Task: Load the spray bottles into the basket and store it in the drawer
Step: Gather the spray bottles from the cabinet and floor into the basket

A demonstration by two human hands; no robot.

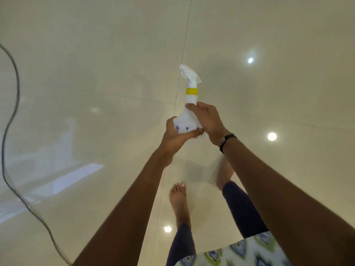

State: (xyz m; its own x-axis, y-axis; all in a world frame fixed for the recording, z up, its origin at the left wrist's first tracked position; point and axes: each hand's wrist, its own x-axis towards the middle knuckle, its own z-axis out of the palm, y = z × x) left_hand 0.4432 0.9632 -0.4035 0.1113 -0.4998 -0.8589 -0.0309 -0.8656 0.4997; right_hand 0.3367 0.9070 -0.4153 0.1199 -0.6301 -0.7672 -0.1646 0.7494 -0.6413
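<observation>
White plastic spray bottle w/ yellow neck band (189, 110), held upright over glossy cream tiled floor (96, 73). Left hand (177, 137) grip wraps its base; right hand (208, 121) grip clasps its shoulder.

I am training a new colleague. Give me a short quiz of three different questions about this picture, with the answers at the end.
1. True or false: the spray bottle stands on the floor.
2. What colour is the band on the bottle's neck? A) red B) yellow C) black
3. Fill in: the wrist of the right hand wears a dark ____.

Key
1. False. Both hands hold it in the air; the left hand grips the body and the right hand grips just above it, below the neck.
2. B, yellow.
3. Band; a watch or a bracelet, the picture does not settle which.
</observation>
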